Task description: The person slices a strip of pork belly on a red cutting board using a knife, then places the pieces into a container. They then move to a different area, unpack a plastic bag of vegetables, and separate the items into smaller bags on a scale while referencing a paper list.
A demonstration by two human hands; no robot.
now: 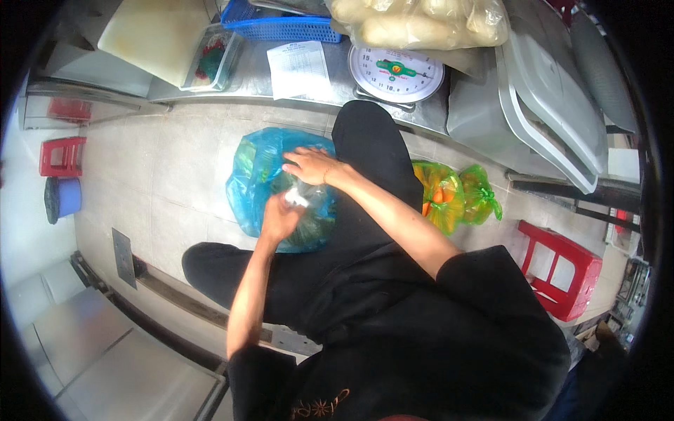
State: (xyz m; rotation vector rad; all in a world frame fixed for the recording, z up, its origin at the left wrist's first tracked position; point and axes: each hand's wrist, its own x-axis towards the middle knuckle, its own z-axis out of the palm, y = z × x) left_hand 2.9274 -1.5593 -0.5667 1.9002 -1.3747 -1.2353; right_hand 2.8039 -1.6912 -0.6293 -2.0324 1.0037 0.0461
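Note:
On the floor between my bent knees sits a large blue plastic bag with leafy green contents showing through it. At its opening lies a clear plastic bag holding something dark green, with a white patch near the top. My left hand is closed around the clear bag's upper part; its fingertips are blurred and partly hidden. My right hand rests palm down across the blue bag's far side, fingers spread, against the plastic.
Beside my right knee lie green bags of orange vegetables. A red plastic stool stands right. Ahead, a steel table bears a dial scale, a paper sheet, a blue basket, and a bag of pale vegetables. Grey bins stand right.

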